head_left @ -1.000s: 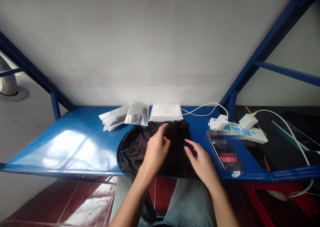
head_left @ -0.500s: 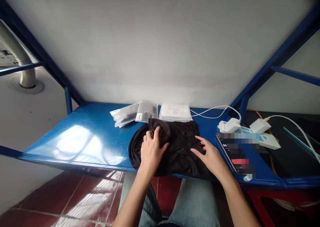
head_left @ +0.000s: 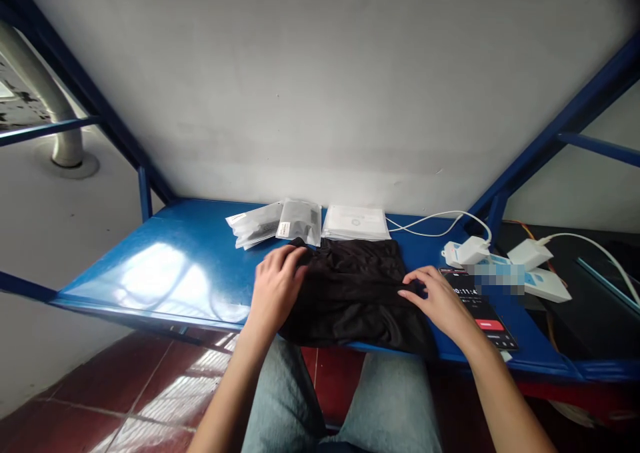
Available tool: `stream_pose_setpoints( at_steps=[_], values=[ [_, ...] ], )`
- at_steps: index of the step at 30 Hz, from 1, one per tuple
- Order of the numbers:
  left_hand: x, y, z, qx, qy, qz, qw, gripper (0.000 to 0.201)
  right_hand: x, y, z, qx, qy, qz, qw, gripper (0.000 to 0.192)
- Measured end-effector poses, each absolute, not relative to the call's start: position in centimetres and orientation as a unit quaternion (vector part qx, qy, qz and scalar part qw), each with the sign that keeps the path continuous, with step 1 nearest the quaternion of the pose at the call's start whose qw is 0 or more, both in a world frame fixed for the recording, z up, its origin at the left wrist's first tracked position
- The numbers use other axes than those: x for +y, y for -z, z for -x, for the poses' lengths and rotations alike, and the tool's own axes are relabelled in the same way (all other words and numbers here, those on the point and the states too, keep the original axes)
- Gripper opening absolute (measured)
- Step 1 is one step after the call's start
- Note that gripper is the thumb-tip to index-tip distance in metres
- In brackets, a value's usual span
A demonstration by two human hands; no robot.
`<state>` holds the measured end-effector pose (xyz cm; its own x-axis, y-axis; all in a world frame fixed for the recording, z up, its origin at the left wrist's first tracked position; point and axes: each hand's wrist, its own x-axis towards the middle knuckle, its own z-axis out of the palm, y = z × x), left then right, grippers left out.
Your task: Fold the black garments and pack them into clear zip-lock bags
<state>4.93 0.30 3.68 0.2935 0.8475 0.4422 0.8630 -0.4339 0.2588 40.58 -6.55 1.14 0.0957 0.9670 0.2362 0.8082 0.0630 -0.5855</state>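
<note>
A black cloth garment (head_left: pixel 360 306) lies on the blue tabletop in front of me, doubled over and wrinkled, with a long crease running across its middle. At its left edge my left hand (head_left: pixel 280 280) is closed on the fabric, its fingers bent over the top and the tips partly hidden. My right hand (head_left: pixel 434 300) reaches in from the right. Its thumb and forefinger close on the right end of the crease, a little apart at the tips with cloth between them.
Behind the garment lie several clear plastic packets (head_left: pixel 300 221) and a white flat pack (head_left: pixel 356 222). On the right are a phone (head_left: pixel 483 313), a power strip (head_left: pixel 543 285) with white chargers and cables. Blue frame bars slope up both sides, against a pale wall.
My left hand has moved left and turned the garment's bunched left part out flatter. My right hand has shifted slightly right and closed on the cloth. The view has tilted a little.
</note>
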Motion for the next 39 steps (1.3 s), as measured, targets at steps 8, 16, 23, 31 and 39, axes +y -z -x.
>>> stream_pose_setpoints(
  at_steps=[8, 16, 23, 31, 39],
  values=[
    [0.6, -7.0, -4.2, -0.306, 0.102, 0.939, -0.116, 0.007, -11.5, -3.6, -40.5, -0.719, -0.147, 0.602, 0.315, 0.005],
    [0.1, -7.0, -4.0, -0.336, 0.139, 0.917, -0.164, 0.018, -13.4, -1.7, -41.7, -0.709, -0.180, 0.617, 0.289, 0.029],
    [8.3, -7.0, -11.4, -0.398, 0.095, 0.910, -0.063, 0.021, -2.3, -4.4, -42.2, -0.794, -0.145, 0.568, 0.161, 0.042],
    [6.4, -5.9, -14.2, -0.475, 0.164, 0.865, 0.021, 0.058, 1.6, -5.6, -38.0, -0.695, 0.012, 0.648, 0.311, 0.049],
    [-0.7, 0.5, -10.9, -0.525, 0.146, 0.838, -0.023, 0.052, -6.2, 1.2, -29.6, -0.730, -0.033, 0.663, 0.162, 0.065]
  ],
)
